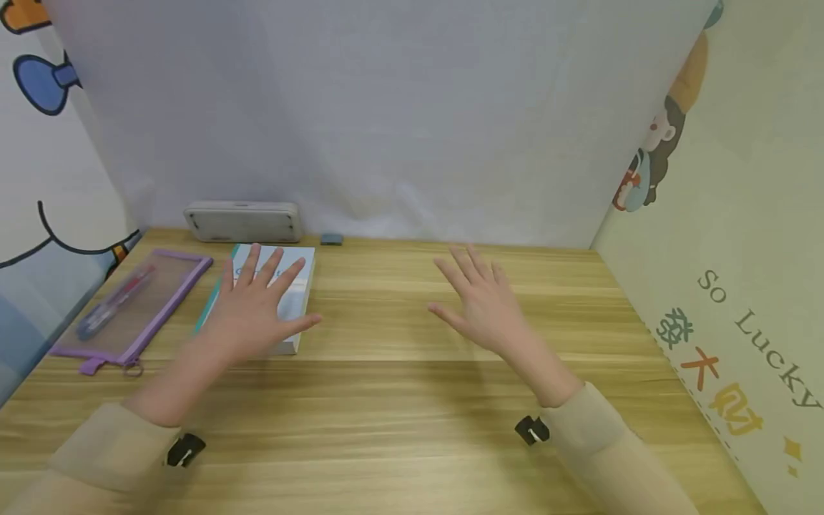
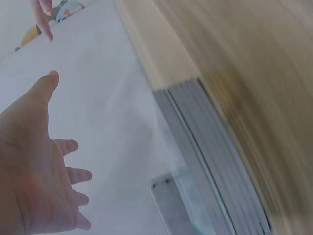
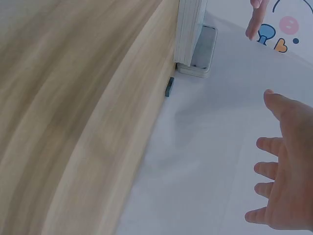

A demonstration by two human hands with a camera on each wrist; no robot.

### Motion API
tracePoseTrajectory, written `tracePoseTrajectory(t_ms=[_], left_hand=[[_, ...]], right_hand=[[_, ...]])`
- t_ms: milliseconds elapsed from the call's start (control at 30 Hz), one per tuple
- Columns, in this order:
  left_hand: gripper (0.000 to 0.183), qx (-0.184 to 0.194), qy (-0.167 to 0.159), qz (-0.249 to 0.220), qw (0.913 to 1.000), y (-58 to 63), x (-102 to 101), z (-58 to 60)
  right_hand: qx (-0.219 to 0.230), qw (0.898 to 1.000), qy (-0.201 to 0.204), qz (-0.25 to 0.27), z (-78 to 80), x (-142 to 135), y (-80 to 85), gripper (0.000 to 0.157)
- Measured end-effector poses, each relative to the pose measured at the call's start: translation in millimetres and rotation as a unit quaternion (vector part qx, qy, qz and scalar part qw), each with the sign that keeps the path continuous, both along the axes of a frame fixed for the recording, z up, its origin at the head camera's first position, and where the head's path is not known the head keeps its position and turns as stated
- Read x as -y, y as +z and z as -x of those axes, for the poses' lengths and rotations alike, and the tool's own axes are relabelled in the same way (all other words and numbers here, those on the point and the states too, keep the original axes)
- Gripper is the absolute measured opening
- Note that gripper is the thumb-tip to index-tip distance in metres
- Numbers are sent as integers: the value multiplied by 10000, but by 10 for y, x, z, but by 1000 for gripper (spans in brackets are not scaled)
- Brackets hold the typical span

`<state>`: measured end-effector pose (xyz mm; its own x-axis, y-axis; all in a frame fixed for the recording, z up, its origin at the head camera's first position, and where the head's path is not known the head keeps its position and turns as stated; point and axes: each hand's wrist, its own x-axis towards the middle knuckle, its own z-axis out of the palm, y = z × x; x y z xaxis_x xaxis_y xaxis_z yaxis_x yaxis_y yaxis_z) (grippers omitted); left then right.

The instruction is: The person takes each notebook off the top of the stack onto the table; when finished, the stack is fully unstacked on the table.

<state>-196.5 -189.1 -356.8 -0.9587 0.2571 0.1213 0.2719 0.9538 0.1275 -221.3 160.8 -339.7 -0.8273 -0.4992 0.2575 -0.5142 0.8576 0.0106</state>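
My left hand point(image 1: 247, 318) is spread flat, palm down, above a thick book point(image 1: 297, 297) with a white and teal cover, hiding much of it. In the left wrist view the page edges of that book point(image 2: 215, 156) show beside the hand point(image 2: 36, 166), with a gap between them. Over the wooden table, right of the middle, my right hand point(image 1: 486, 307) is held out with fingers spread and nothing in it. The right wrist view shows the same hand point(image 3: 293, 166) raised off the table.
Left of the book lies a mesh zip pouch point(image 1: 170, 304) with purple trim and pens point(image 1: 119, 304) inside. A pale pencil case point(image 1: 244, 222) and a small grey-blue block point(image 1: 331, 239) sit at the table's back edge, before a white cloth point(image 1: 412, 129). A printed sheet point(image 1: 740, 286) borders the right side.
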Motion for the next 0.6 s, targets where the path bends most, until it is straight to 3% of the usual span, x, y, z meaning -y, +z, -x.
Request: tracePoseTrajectory(t_ms=[233, 467, 600], left_hand=[[99, 79, 55, -69, 9999, 86, 379, 65], [103, -142, 80, 381, 9991, 19, 779, 167], [101, -134, -24, 82, 9999, -41, 958, 203]], right_hand=[[347, 9992, 169, 46, 144, 278, 113, 73], [640, 9974, 281, 149, 284, 605, 136, 75], [758, 9958, 402, 319, 344, 823, 112, 74]])
